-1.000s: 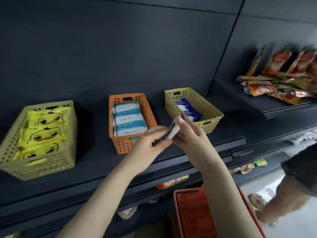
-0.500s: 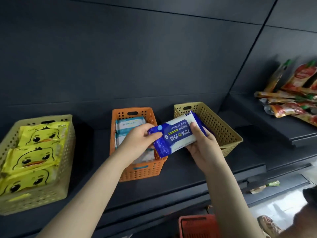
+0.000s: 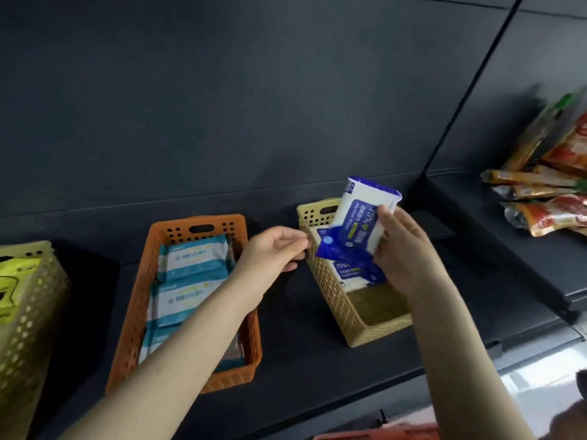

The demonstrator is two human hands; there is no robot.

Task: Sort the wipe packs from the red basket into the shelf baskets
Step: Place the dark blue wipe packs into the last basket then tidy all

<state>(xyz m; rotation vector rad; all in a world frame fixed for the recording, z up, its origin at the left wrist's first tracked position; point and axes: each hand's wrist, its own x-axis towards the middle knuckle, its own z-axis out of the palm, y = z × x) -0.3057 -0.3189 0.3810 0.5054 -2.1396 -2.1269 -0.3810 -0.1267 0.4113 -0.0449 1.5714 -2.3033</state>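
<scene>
My right hand (image 3: 403,249) grips a blue and white alcohol wipe pack (image 3: 362,217), tilted on end over the back of the tan basket (image 3: 333,300). A matching blue pack (image 3: 349,271) lies inside that basket beneath it. Just left of the tan basket's rim hovers my left hand (image 3: 273,252), fingers loosely curled, holding nothing. The orange basket (image 3: 197,227) beside it holds several light blue packs (image 3: 193,258). A sliver of the red basket (image 3: 381,435) shows at the bottom edge.
A yellow-green basket (image 3: 28,312) with yellow duck packs (image 3: 12,281) stands at the far left of the dark shelf (image 3: 301,360). Snack packets (image 3: 540,198) are piled on the neighbouring shelf to the right. A dark back panel rises behind the baskets.
My left hand has let go of the blue pack. My right hand has carried it rightward and tipped it on end over the tan basket. The view has shifted closer to the shelf.
</scene>
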